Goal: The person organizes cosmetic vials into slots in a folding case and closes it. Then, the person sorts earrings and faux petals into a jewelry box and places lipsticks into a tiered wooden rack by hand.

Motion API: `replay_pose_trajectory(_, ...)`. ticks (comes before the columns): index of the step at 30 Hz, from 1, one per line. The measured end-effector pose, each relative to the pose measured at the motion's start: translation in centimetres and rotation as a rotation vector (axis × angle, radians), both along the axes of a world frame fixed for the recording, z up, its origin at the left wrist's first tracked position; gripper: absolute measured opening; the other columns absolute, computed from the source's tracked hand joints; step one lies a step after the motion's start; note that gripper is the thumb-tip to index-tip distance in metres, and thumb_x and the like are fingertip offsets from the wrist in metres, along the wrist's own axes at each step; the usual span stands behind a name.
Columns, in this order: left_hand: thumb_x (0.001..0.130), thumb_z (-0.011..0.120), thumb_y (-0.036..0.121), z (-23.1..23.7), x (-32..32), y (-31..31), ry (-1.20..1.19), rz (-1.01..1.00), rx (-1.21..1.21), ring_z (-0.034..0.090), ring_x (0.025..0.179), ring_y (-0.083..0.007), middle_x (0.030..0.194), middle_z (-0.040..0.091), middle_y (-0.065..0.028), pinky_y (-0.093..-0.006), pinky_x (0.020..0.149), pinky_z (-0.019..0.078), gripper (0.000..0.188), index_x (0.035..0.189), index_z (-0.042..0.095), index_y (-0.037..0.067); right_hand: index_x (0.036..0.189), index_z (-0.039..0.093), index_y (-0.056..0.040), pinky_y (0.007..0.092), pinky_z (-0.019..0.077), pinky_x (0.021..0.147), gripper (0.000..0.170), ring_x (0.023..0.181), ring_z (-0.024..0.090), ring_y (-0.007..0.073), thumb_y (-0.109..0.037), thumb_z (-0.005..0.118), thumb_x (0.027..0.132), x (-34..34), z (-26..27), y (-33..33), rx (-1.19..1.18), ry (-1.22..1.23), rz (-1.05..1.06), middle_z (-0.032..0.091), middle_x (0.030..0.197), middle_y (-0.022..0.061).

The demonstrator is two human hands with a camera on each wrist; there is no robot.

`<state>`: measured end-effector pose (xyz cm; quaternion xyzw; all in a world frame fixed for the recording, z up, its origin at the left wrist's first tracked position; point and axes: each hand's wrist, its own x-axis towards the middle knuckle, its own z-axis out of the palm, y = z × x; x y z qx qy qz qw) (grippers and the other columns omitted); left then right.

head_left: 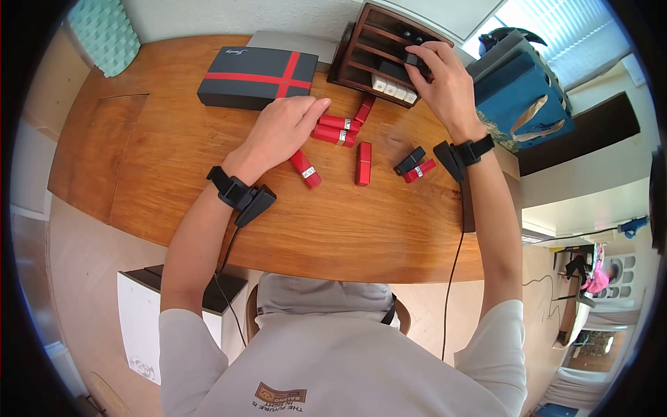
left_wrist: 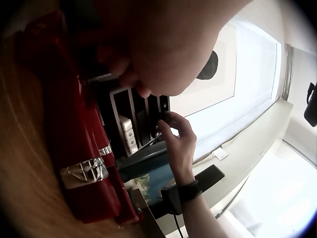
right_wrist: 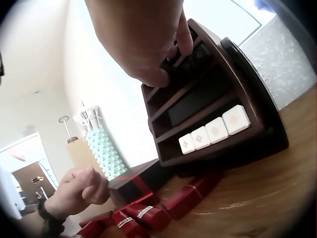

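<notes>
At the back right, a dark brown wooden rack (head_left: 375, 51) with slanted compartments holds a row of white square-ended tubes (right_wrist: 216, 130) in its lowest compartment and dark tubes higher up. My right hand (head_left: 448, 82) is over the rack's right side, pinching a black square-ended lipstick tube (head_left: 413, 60) between thumb and fingers. My left hand (head_left: 281, 132) stays low over the table with loosely curled fingers, nothing visible in them. Close by it lie red lipstick tubes (head_left: 333, 135) with silver bands, and another red tube (head_left: 306, 170) shows just below the hand.
A black gift box (head_left: 243, 80) with red ribbon stands at the back. Nearer the front are a red tube (head_left: 363, 163) and a black tube (head_left: 410, 161) beside a smaller red one. A blue paper bag (head_left: 521, 97) stands right of the rack; a mint textured vase (head_left: 104, 35) is back left.
</notes>
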<state>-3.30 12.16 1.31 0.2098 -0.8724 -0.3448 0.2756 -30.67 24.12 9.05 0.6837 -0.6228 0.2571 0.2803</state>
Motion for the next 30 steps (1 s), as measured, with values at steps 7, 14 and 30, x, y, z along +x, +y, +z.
replay_pose_trajectory(7,0.109,0.054,0.027,-1.1,-0.2,-0.5,0.238,0.019,0.012,0.05,0.061,-0.0252,0.066,0.055,-0.0128,-0.0378,0.062,0.0426,0.034,0.098,0.066,-0.002,0.116,0.073,-0.0109,0.0402,0.0585,0.077,0.026,0.097,0.067,0.0289,-0.015,0.075,0.09,-0.9,-0.8,-0.6,0.006,0.091,-0.054,0.065,0.107,0.0063)
replay_pose_trajectory(14,0.103,0.066,0.024,0.0,0.1,-0.3,0.038,0.029,0.056,0.046,0.054,-0.0157,0.06,0.052,-0.0071,-0.034,0.055,0.0384,0.025,0.101,0.068,0.0,0.108,0.072,-0.0092,0.0405,0.058,0.077,0.019,0.096,0.066,0.0303,-0.01,0.075,0.089,1.0,-0.9,0.0,0.033,-0.083,0.019,0.065,0.105,0.0078)
replay_pose_trajectory(30,0.103,0.067,0.023,-0.1,0.0,-0.2,0.012,0.023,0.057,0.039,0.054,-0.0102,0.059,0.047,-0.0025,-0.0317,0.052,0.0331,0.024,0.099,0.069,0.0,0.109,0.073,-0.0043,0.0429,0.056,0.088,0.026,0.105,0.068,0.0346,-0.012,0.075,0.084,2.4,-0.5,8.3,0.957,-0.229,0.194,0.071,0.11,0.0137)
